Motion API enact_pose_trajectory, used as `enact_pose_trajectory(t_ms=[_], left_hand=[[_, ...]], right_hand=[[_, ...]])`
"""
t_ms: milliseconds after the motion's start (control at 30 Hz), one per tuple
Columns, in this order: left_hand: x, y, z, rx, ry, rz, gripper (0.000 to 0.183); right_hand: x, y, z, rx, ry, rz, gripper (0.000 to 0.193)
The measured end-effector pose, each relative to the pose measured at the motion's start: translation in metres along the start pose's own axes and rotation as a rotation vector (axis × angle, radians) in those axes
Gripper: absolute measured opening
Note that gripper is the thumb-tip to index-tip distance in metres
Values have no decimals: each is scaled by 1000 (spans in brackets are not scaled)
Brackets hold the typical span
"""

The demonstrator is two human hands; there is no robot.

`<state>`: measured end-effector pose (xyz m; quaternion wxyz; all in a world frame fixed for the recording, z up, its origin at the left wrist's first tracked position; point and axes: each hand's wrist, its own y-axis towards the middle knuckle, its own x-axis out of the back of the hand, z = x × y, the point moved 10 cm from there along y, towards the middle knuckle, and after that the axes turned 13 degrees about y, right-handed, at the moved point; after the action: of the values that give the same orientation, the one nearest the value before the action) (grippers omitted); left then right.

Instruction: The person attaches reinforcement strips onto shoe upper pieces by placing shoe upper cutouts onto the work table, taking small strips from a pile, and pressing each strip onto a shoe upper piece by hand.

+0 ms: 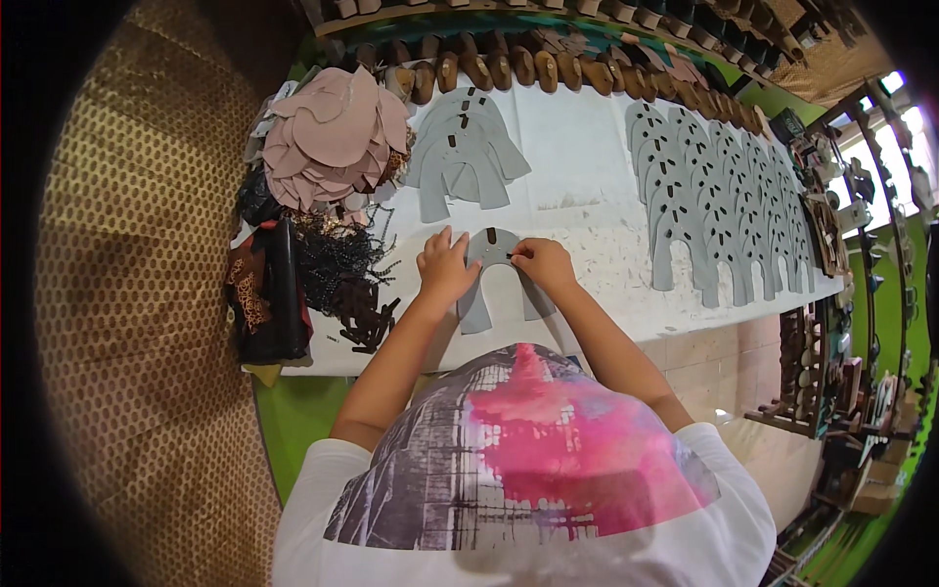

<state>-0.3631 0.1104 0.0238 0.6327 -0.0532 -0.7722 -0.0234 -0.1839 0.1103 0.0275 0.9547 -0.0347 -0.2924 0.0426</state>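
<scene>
Flat on the white table in front of me lies a grey U-shaped piece (476,308), its rounded end facing away and its two legs toward me. A short dark strip (492,235) sits at the top of its curve. My left hand (447,269) rests at the piece's left edge, fingers spread and holding nothing. On the right side of the curve, my right hand (545,262) pinches a small dark strip (511,256) against the grey surface. Fingers partly cover that strip. Just beyond, more grey U-shaped pieces (460,161) overlap in a stack, with dark strips at their tops.
At left are a heap of pink leather cutouts (328,127), tangled black trim (337,249), loose dark strips (367,318) and a black roll (284,289). Overlapping rows of grey pieces (665,215) cover the table's right. Brown shoe lasts (499,70) line the back; racks stand right.
</scene>
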Motion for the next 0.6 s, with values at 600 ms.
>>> enact_pose_trajectory(t_ms=[600], left_hand=[[11,31,-20,-197,-60,-107,23]], right_hand=[[3,-20,28,237,-292,-188,10]])
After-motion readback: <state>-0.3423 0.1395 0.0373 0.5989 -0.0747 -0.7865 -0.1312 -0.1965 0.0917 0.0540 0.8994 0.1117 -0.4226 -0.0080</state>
